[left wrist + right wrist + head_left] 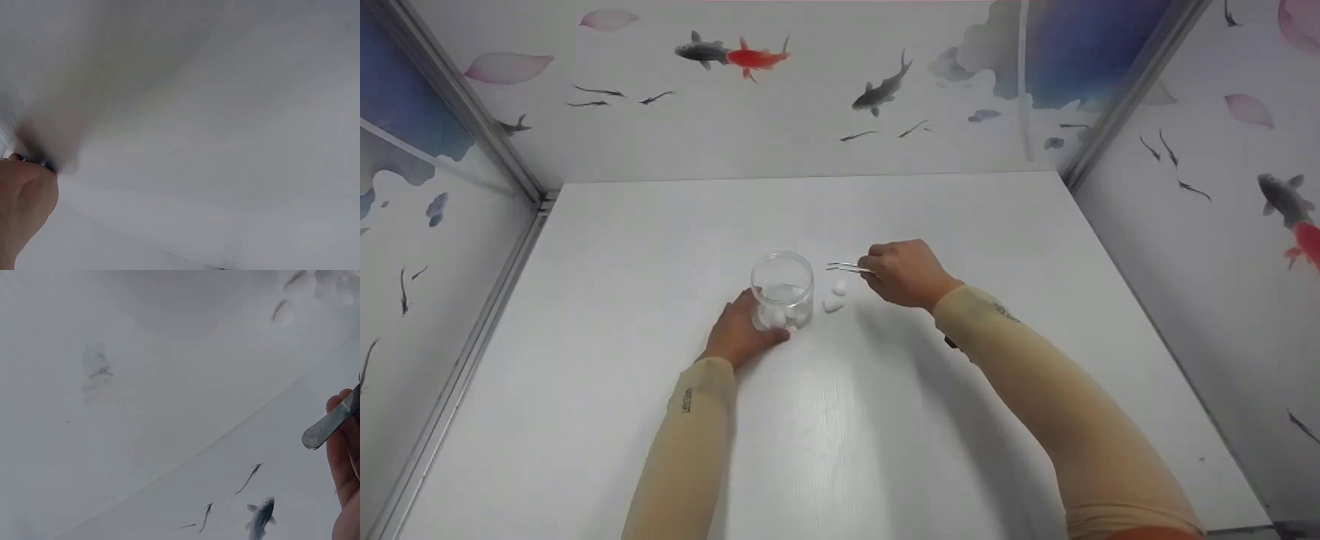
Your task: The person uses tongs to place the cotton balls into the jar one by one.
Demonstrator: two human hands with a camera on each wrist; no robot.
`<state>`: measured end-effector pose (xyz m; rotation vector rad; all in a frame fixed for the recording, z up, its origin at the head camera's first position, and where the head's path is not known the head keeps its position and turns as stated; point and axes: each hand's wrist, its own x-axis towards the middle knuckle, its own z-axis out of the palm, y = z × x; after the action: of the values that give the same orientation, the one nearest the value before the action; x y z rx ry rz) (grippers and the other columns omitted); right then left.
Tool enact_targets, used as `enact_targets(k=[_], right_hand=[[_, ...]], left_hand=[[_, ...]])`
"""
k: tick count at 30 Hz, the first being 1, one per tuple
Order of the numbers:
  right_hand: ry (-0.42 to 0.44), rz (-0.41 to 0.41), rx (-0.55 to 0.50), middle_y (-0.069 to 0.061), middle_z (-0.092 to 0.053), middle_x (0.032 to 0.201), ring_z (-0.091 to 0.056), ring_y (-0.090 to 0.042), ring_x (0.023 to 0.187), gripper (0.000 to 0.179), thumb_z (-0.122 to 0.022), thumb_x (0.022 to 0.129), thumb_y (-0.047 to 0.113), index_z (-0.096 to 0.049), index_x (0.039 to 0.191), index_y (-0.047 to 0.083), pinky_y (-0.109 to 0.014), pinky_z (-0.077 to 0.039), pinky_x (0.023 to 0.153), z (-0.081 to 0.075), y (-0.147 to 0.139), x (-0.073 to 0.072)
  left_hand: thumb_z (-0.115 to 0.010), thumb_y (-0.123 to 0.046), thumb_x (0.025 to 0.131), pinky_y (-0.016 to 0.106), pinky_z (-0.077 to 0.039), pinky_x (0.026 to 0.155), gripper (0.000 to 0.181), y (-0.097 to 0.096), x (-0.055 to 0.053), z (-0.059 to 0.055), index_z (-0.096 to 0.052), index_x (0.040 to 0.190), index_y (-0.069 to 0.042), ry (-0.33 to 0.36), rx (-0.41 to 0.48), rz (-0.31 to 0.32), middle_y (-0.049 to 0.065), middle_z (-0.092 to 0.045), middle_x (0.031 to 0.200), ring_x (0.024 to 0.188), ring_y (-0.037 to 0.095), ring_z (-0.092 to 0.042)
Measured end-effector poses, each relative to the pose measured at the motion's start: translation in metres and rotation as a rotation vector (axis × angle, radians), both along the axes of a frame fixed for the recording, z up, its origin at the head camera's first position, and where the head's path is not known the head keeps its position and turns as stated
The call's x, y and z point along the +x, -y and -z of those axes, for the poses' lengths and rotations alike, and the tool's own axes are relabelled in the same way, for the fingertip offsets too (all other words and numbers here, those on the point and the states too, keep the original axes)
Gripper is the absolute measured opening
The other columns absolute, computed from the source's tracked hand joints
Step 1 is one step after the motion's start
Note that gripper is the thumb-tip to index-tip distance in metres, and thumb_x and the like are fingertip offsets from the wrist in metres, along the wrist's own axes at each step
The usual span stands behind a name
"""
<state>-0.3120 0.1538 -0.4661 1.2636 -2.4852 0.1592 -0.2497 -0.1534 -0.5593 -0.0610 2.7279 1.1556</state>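
A clear, open-topped jar (782, 264) stands on the white table with several white cotton balls (780, 315) at its bottom. My left hand (741, 330) holds it low from the left, thumb across the near side; in the left wrist view only part of that hand (28, 194) shows at the left edge. Right of the jar, my right hand (906, 271) grips metal tweezers (844, 268), whose tips point left with nothing between them. Their rounded end (320, 433) shows in the right wrist view. Two white cotton balls (839, 287) (832, 305) lie between jar and tweezers.
The white table (607, 300) is bounded by a back panel (787, 135) and side panels (1207, 247) printed with fish and petals. Metal frame posts (521, 161) rise at the back corners. Arm shadows fall across the near right of the table.
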Motion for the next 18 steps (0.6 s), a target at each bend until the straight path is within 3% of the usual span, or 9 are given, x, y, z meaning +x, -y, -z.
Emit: enact_targets(k=[7,18], right_hand=[[0.080,0.076,0.048,-0.003,-0.069,0.079,-0.065,-0.017,0.064,0.007,-0.071,0.089,0.009,-0.077,0.093,0.010,-0.036,-0.057,0.057,0.020,-0.019,-0.003],[0.143,0.053,0.093,0.000,-0.068,0.078,-0.060,-0.014,0.061,0.007,-0.074,0.088,0.010,-0.078,0.094,0.012,-0.035,-0.055,0.056,0.034,-0.012,0.001]], left_hand=[[-0.085,-0.048,0.075,0.050,-0.021,0.120,0.105,0.001,-0.001,0.002,-0.028,0.158,-0.017,-0.010,0.022,0.001,0.010,-0.037,0.157,0.146,0.035,-0.025],[-0.085,-0.048,0.075,0.049,-0.020,0.120,0.105,0.000,0.001,-0.001,-0.028,0.158,-0.017,-0.006,0.019,-0.015,0.010,-0.036,0.157,0.147,0.034,-0.024]])
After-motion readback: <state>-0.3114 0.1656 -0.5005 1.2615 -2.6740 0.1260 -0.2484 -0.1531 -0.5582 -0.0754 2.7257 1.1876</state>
